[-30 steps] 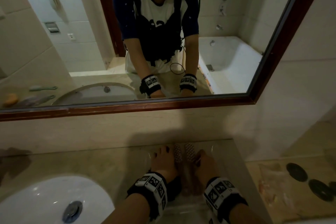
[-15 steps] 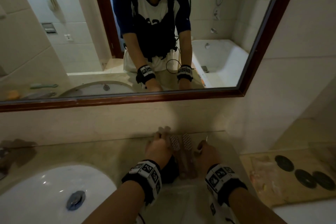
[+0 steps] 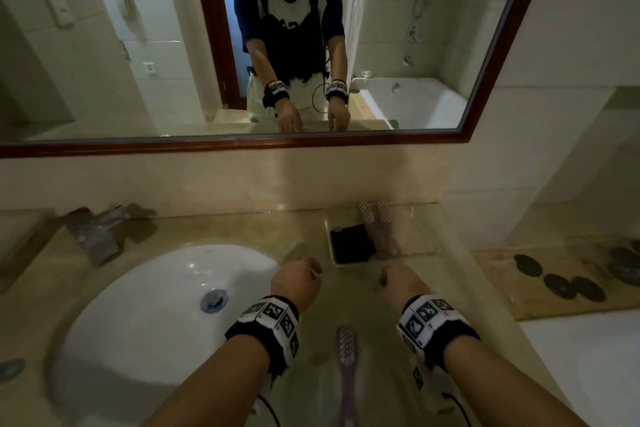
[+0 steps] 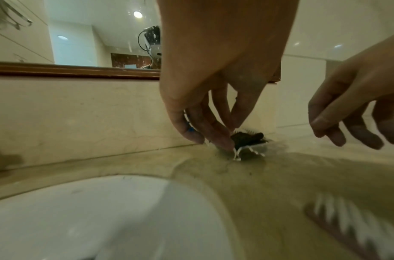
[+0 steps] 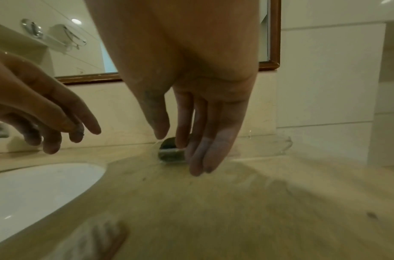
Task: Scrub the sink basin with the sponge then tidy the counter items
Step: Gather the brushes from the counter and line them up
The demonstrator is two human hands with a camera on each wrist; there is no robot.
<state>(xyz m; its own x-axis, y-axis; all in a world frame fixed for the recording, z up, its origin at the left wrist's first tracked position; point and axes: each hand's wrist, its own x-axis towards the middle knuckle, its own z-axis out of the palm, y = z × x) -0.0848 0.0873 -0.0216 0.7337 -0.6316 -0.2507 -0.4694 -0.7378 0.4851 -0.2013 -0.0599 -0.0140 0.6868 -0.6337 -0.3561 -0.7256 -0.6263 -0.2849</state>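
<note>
Both hands pulled back off the tray (image 3: 412, 236) at 12 o'clock, left hand (image 3: 296, 282) and right hand (image 3: 398, 282) loose-fingered, grip empty; toothbrush (image 3: 346, 357) still loose on surface at 6 o'clock, next to tidy.

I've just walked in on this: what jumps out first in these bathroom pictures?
Two hands hang over the beige counter, the left hand by the white sink basin and the right hand beside it, fingers loose and holding nothing. Behind them a clear tray holds a black item and two pink toothbrushes; a third toothbrush lies between the forearms. The mirror reflects the person.
</note>
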